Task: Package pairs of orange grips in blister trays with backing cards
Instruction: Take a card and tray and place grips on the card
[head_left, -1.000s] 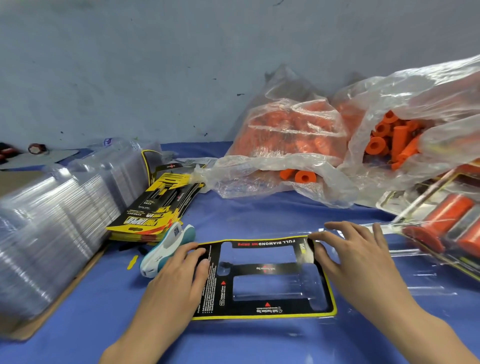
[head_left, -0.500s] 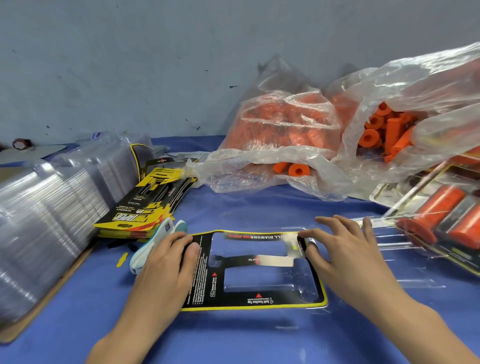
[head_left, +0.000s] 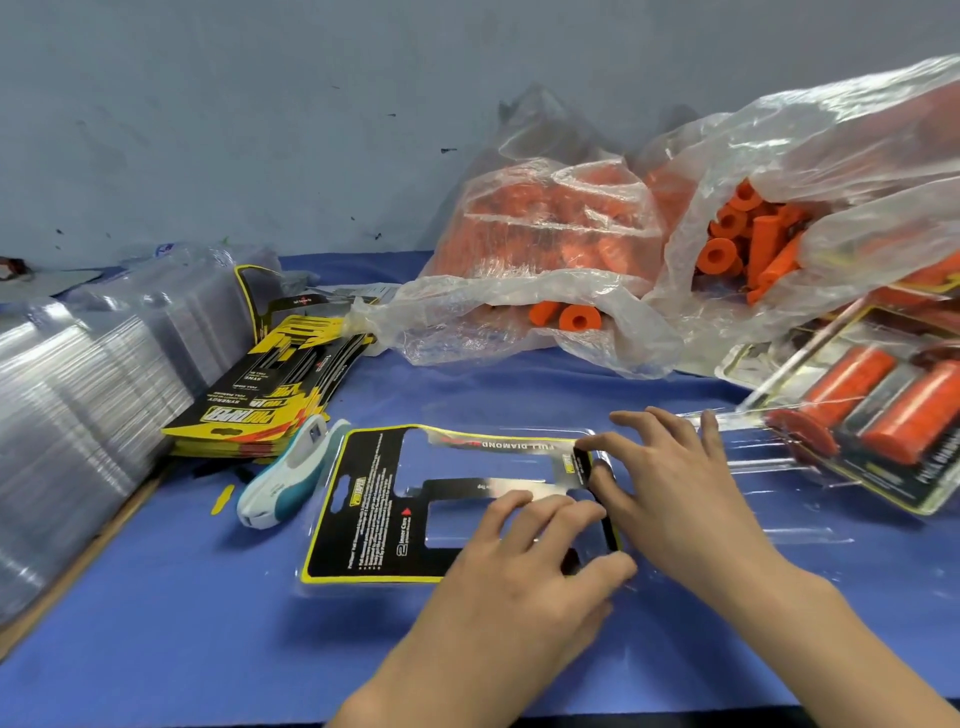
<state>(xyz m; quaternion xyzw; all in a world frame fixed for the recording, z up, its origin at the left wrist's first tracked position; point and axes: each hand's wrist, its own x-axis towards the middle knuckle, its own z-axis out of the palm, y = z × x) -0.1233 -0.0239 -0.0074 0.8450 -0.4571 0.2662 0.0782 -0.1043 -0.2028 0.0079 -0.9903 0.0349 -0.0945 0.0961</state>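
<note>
A black and yellow backing card (head_left: 374, 504) lies flat in a clear blister tray (head_left: 779, 519) on the blue table (head_left: 182, 623). My left hand (head_left: 524, 566) lies on the card's lower right part, fingers spread and pressing down. My right hand (head_left: 670, 483) rests on the card's right edge, thumb and forefinger at its top right corner. Loose orange grips (head_left: 753, 244) fill clear plastic bags at the back right. The tray's empty half extends to the right under my right hand.
A stack of clear blister trays (head_left: 78, 405) stands at the left. Beside it lies a pile of backing cards (head_left: 275, 395) and a white and teal stapler (head_left: 291, 478). Finished packs with orange grips (head_left: 872, 410) lie at the right.
My left hand has moved from the card's left edge across to its lower right part. My right hand stays at the card's right edge. The view has shifted a little.
</note>
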